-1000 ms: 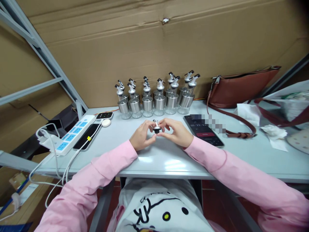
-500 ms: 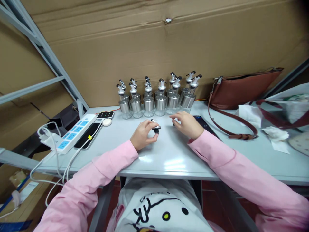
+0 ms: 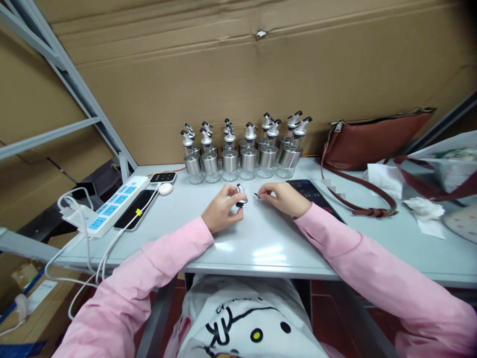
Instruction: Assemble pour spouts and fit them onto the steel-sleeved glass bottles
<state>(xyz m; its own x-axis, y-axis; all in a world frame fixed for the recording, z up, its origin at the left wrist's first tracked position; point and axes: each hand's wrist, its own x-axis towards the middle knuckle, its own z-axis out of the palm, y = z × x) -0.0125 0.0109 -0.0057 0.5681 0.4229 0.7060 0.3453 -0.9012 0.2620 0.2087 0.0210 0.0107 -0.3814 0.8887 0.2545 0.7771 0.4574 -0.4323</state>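
grey table [image 3: 261,243], left hand [image 3: 220,211] grip closed on pourer cap [image 3: 240,195], right hand [image 3: 281,197] pinching small black piece [image 3: 256,195]

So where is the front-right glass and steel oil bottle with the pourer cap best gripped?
Probably around the steel-sleeved body of the front-right oil bottle, coming from its open right front: the other bottles crowd its left and rear, and the slanted pourer cap offers a poor hold.
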